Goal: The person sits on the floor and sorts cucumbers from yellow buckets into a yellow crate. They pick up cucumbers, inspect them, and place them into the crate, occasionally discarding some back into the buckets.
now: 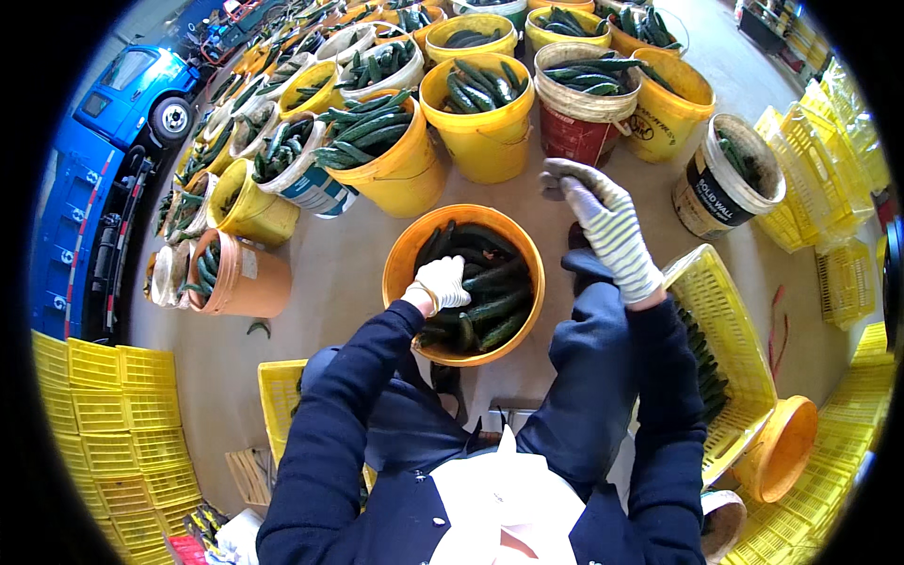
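The person's dark blue jacket point(395, 471) fills the lower middle of the view, both sleeves reaching up from it; beyond it spreads the concrete floor point(339, 254), crowded along its far side with rows of yellow, white and orange buckets point(471, 122) heaped with cucumbers; a blue truck point(104, 151) stands at the far left, and stacks of yellow plastic crates point(104, 433) line the lower left and the right rim; a yellow crate point(725, 339) holding cucumbers lies tilted just right of the person, with an empty orange bucket point(782, 447) on its side near its lower corner; directly in front sits an orange bucket point(407, 247) partly filled with dark green cucumbers point(490, 301); the left hand point(441, 282), in a white glove, is down inside this bucket at its near-left rim, fingers curled and resting on the cucumbers, though whether it grips one cannot be told; the right hand point(603, 221), in a striped knit glove, is raised above the floor just right of the bucket, fingers loosely spread and holding nothing; a lone cucumber point(258, 329) lies on the floor near the tipped orange bucket point(240, 278) at left.
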`<state>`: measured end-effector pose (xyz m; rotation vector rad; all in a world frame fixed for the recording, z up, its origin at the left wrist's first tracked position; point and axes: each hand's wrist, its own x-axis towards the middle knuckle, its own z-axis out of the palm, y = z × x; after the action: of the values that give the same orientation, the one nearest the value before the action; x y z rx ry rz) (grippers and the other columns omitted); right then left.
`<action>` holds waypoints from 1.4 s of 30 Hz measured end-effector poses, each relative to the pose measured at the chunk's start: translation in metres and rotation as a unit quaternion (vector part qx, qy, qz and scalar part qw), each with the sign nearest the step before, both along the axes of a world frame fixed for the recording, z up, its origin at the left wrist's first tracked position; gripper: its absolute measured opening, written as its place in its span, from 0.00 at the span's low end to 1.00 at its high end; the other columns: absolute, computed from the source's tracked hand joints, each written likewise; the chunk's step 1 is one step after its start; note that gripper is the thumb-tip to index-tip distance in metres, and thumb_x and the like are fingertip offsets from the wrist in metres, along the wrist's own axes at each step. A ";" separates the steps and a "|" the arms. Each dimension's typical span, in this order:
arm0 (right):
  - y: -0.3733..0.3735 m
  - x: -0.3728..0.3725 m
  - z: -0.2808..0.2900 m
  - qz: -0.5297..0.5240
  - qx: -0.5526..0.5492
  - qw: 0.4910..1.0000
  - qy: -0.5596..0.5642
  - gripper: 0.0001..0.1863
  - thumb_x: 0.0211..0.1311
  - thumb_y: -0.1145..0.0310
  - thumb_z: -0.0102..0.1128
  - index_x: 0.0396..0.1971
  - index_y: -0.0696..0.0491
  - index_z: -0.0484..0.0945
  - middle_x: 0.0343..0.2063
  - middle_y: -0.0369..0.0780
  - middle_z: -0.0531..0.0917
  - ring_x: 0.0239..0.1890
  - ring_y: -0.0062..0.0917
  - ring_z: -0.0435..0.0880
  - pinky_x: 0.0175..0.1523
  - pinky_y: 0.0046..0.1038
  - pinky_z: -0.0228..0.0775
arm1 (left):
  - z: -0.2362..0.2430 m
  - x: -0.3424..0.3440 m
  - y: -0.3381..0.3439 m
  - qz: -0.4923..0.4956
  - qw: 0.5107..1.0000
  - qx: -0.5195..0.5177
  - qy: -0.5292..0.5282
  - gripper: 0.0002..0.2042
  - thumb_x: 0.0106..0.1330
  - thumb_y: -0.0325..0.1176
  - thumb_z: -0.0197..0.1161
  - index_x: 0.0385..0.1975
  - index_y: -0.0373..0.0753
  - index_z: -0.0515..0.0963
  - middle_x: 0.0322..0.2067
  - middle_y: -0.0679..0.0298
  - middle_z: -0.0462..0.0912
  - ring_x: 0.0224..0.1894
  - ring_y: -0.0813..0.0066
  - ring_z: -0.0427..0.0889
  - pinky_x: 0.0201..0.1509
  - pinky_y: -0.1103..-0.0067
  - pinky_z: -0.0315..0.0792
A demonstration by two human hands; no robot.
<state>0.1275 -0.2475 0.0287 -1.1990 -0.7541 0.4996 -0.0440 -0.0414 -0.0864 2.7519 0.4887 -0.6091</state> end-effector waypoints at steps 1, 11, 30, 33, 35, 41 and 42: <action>0.007 -0.010 0.010 0.003 0.020 1.000 0.002 0.14 0.66 0.75 0.49 0.50 0.60 0.74 0.40 0.38 0.80 0.42 0.19 0.78 0.50 0.20 0.70 | -0.012 -0.001 0.002 -0.005 1.000 -0.003 -0.028 0.28 0.46 0.40 0.67 0.48 0.34 0.69 0.41 0.46 0.78 0.45 0.50 0.77 0.50 0.67 0.71; 0.037 0.002 -0.070 -0.104 -0.047 0.970 0.214 0.12 0.65 0.72 0.51 0.45 0.59 0.76 0.37 0.43 0.82 0.39 0.28 0.82 0.49 0.29 0.75 | 0.082 -0.028 0.032 0.041 0.960 -0.142 -0.237 0.27 0.46 0.32 0.67 0.49 0.38 0.69 0.42 0.53 0.78 0.46 0.60 0.77 0.50 0.71 0.71; 0.034 -0.029 -0.019 0.010 0.053 0.974 0.221 0.13 0.65 0.69 0.53 0.45 0.59 0.76 0.36 0.42 0.82 0.37 0.25 0.81 0.47 0.24 0.74 | 0.138 -0.433 0.113 0.523 0.851 -0.016 -0.054 0.17 0.53 0.33 0.66 0.39 0.30 0.76 0.34 0.60 0.80 0.34 0.72 0.77 0.41 0.77 0.73; 0.034 -0.030 -0.022 0.006 0.043 0.980 0.197 0.12 0.65 0.70 0.52 0.45 0.59 0.76 0.36 0.41 0.82 0.37 0.24 0.81 0.47 0.23 0.74 | 0.128 -0.375 0.137 0.381 0.889 0.089 -0.238 0.11 0.60 0.32 0.62 0.38 0.32 0.77 0.34 0.57 0.79 0.36 0.70 0.78 0.43 0.77 0.72; 0.036 -0.034 -0.026 0.006 0.049 0.980 0.192 0.12 0.65 0.71 0.52 0.45 0.59 0.77 0.35 0.39 0.81 0.37 0.21 0.80 0.47 0.22 0.73 | 0.147 -0.266 0.106 0.219 0.923 0.041 -0.314 0.10 0.60 0.30 0.60 0.40 0.34 0.77 0.38 0.57 0.79 0.41 0.65 0.78 0.49 0.75 0.71; 0.043 -0.032 -0.049 -0.044 -0.058 0.995 0.063 0.12 0.65 0.72 0.51 0.45 0.60 0.76 0.34 0.38 0.80 0.35 0.20 0.79 0.44 0.19 0.73 | 0.071 -0.075 0.006 -0.189 0.977 0.072 -0.062 0.21 0.50 0.40 0.66 0.44 0.38 0.75 0.41 0.55 0.79 0.42 0.54 0.78 0.46 0.67 0.72; 0.046 -0.030 -0.055 -0.051 -0.078 0.995 0.032 0.11 0.65 0.72 0.52 0.45 0.59 0.76 0.34 0.38 0.81 0.35 0.20 0.79 0.43 0.18 0.72 | 0.056 -0.067 0.001 -0.188 0.975 0.103 0.054 0.19 0.50 0.42 0.66 0.41 0.40 0.76 0.37 0.56 0.80 0.40 0.56 0.79 0.44 0.66 0.72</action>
<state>0.0977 -0.2015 -0.0265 -1.3532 -0.6050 0.5171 -0.1113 -0.0405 -0.0301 3.0468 0.0479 -0.8416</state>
